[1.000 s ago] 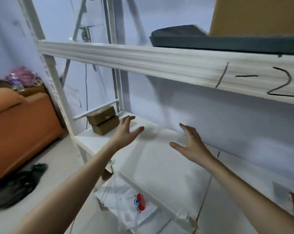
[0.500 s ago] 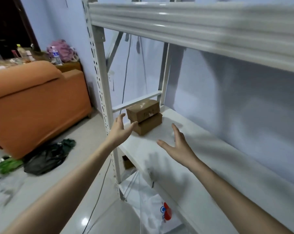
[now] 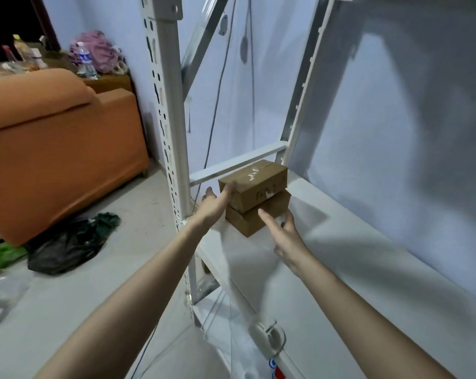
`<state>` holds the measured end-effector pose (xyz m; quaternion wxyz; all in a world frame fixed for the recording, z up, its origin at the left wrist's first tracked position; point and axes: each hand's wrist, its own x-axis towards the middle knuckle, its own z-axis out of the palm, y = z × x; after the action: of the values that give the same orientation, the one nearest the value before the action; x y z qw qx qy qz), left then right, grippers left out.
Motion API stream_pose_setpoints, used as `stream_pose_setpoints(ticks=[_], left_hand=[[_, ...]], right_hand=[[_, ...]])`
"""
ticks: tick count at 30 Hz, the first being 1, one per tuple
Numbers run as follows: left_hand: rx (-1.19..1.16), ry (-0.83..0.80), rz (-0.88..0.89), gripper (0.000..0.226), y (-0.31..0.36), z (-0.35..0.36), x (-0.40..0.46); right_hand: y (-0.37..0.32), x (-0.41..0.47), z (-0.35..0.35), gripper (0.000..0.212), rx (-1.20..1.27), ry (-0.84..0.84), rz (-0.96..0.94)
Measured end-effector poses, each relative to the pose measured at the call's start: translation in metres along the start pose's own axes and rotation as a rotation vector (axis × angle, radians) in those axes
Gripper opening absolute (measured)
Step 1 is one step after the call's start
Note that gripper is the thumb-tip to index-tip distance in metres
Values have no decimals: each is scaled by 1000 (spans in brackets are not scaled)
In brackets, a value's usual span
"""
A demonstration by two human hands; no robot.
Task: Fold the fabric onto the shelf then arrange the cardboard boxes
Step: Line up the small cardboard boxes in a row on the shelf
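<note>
Shelf: white board, bare apart from the stack at its far left end, which sits close to the front upright and the side rail.

Cardboard boxes: upper box rests on lower box, skewed so the edges do not line up. The stack stands near the shelf's front-left corner, above open floor.

Left hand: fingers apart, tips at or touching the near-left end of the upper box; blur prevents confirming contact.

Right hand: fingers apart, holding nothing, just beside the lower box's front face, apparently not yet touching.

No fabric is visible on this shelf level.

Risks, as judged:
- A one-sided push from the left hand could slide the upper box off the lower.
- Gripping only the upper box would leave the lower behind or drag it towards the edge.
- Pulling the stack forward could tip it off the corner to the floor.
</note>
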<state>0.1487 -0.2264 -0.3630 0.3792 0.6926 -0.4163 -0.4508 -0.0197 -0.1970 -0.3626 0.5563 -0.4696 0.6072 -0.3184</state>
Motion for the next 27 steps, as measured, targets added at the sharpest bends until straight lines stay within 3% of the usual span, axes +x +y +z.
stream_pose_setpoints(ticks=[7, 11, 16, 19, 27], left_hand=[[-172, -104, -55, 82, 5, 6, 5], [-127, -240, -25, 66, 4, 15, -8], [-52, -387, 3, 39, 10, 28, -33], [-52, -418, 39, 18, 19, 41, -50], [-39, -622, 168, 17, 70, 102, -118]], right_hand=[[-19, 17, 7, 105, 113, -53, 71], [-21, 12, 5, 65, 126, -57, 68], [-14, -8, -13, 36, 229, 4, 43], [-14, -24, -35, 33, 210, 35, -22], [-28, -103, -132, 35, 21, 114, -226]])
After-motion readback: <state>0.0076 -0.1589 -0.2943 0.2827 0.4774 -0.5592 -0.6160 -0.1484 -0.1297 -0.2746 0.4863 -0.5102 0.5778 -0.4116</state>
